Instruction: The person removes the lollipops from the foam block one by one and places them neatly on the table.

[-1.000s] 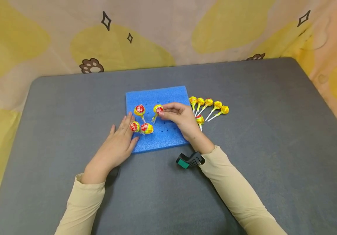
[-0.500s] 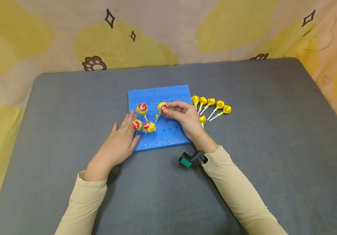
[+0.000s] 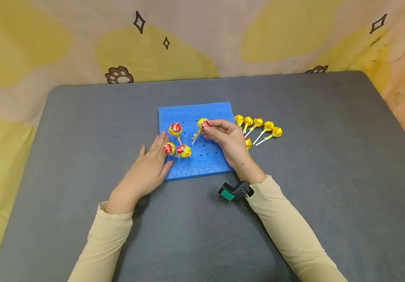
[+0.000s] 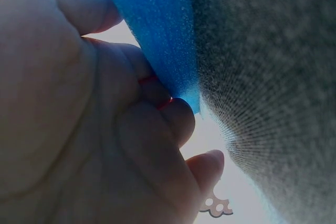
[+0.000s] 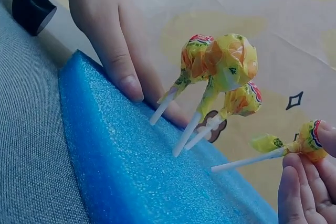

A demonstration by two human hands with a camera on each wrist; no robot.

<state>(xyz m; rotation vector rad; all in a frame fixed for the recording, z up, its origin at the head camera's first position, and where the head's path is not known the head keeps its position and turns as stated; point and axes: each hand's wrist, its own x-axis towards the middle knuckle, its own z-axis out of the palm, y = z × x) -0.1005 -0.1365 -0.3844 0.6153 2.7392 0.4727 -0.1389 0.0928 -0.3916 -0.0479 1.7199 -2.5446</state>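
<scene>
My right hand [image 3: 228, 141] pinches a lollipop [image 3: 202, 124] by its yellow-and-red wrapped head, between thumb and fingers. Its white stick slants down over a blue foam block [image 3: 202, 170], and in the right wrist view the tip is right at the foam's surface. Three other lollipops [image 5: 231, 61] stand tilted with their sticks in the block's left part. My left hand [image 3: 146, 168] lies along the block's left edge, fingers straight and thumb at the front corner. From the left wrist, the fingers [image 4: 178, 121] show against the side of the foam [image 4: 163, 30].
Right of the block, several wrapped lollipops [image 3: 268, 126] lie on the grey table [image 3: 329, 164], one partly hidden behind my right hand. Small holes dot the foam. A black-and-green wrist device [image 3: 235, 191] sits at my right wrist. A patterned cloth [image 3: 188, 39] hangs behind the table.
The head of the held lollipop has shifted slightly right and away, and more of its stick shows. My left hand stays at the foam's edge. The whole head view has drifted a little.
</scene>
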